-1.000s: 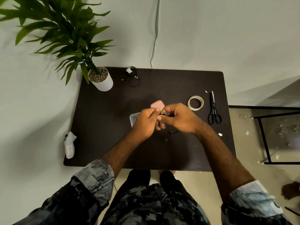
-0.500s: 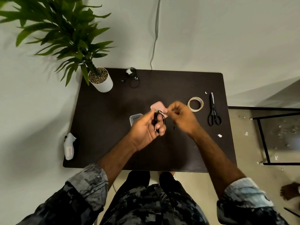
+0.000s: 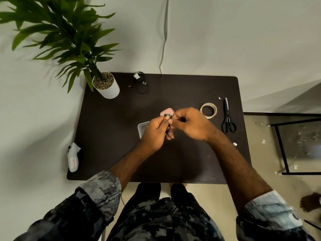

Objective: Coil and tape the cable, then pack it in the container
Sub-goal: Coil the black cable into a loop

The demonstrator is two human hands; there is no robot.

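Observation:
Over the middle of the dark table [image 3: 107,136], my left hand [image 3: 154,133] and my right hand [image 3: 191,124] meet, both pinched on a small black coiled cable [image 3: 168,116] that is mostly hidden between the fingers. A clear container [image 3: 142,128] lies just behind my left hand, partly covered by it. Its pink lid [image 3: 167,111] rests on the table beyond the fingertips. The tape roll [image 3: 208,110] lies right of my right hand, and black scissors [image 3: 227,119] lie further right.
A potted plant [image 3: 106,86] stands at the table's back left corner. Another black cable bundle [image 3: 140,82] lies at the back edge. A white object [image 3: 73,157] sits at the left edge. Paper scraps [image 3: 234,144] dot the right side. A black metal frame [image 3: 284,146] stands right of the table.
My hands parted briefly, showing the black coil in my left hand, then came together again around it. Both hands have shifted slightly toward the pink lid.

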